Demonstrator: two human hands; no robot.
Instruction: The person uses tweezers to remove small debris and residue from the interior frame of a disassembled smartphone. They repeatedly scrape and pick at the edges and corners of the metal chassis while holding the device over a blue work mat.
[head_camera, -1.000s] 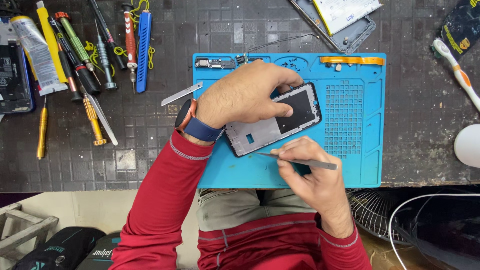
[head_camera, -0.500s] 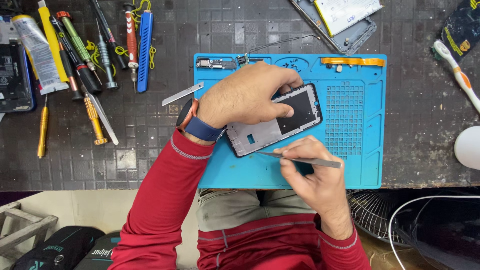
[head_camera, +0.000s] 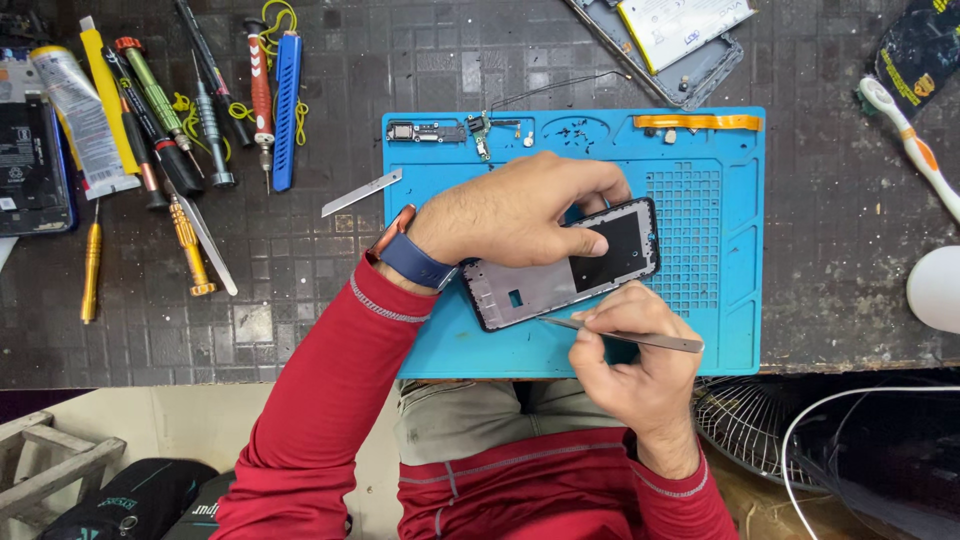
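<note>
- Phone frame (head_camera: 540, 285), a dark stripped mid-frame with a grey inner plate, lies tilted on the blue work mat (head_camera: 720, 320), near the mat's middle and towards its front edge.
- Left hand (head_camera: 520, 215) lies over the frame's upper left part; its fingers curl down onto the frame and the thumb presses flat on the dark opening, so the hand is closed on the frame and pins it to the mat.
- Right hand (head_camera: 630, 350) pinches metal tweezers (head_camera: 640, 338) between thumb and fingers; the tweezers' tip sits at the frame's lower edge, though whether it touches cannot be told.
- A blue-strapped watch (head_camera: 410, 255) rides on the left wrist; both arms wear red sleeves.
- Along the mat's far edge lie a small circuit board (head_camera: 425, 131), loose screws and an orange flex strip (head_camera: 697, 121).
- Left of the mat, on the dark table (head_camera: 300, 320), lie a metal blade (head_camera: 361, 192) and a spread of screwdrivers (head_camera: 180, 150); a toothbrush (head_camera: 908, 140) lies far right.
</note>
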